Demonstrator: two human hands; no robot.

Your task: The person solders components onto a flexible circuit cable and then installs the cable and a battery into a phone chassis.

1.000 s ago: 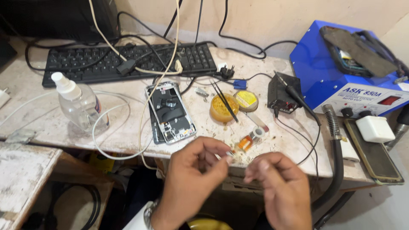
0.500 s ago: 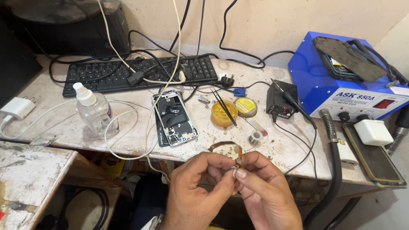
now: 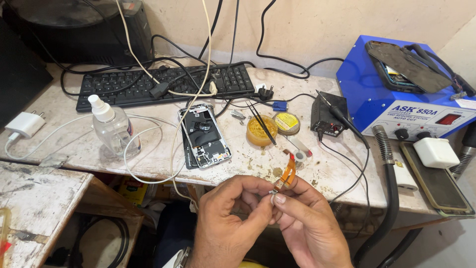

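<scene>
My left hand (image 3: 230, 213) and my right hand (image 3: 307, 223) meet in front of the table's near edge. Both pinch a small orange flex cable (image 3: 286, 174) with a tiny metal part at its lower end; the cable curls up above my fingertips. Beyond them an opened phone (image 3: 204, 135) lies on the worn white table (image 3: 158, 159) with its insides showing. An open tin of yellow paste (image 3: 261, 132) with tweezers (image 3: 262, 124) laid across it sits to the phone's right.
A black keyboard (image 3: 124, 85), a clear spray bottle (image 3: 113, 126), a white charger (image 3: 25, 124) and looping cables lie at left. At right are a blue rework station (image 3: 401, 94), its hose (image 3: 386, 164), a small black box (image 3: 325, 119) and a phone (image 3: 436, 178).
My hands have come together and now both pinch the orange flex cable, which stands up above the fingers. The view has shifted right and down slightly.
</scene>
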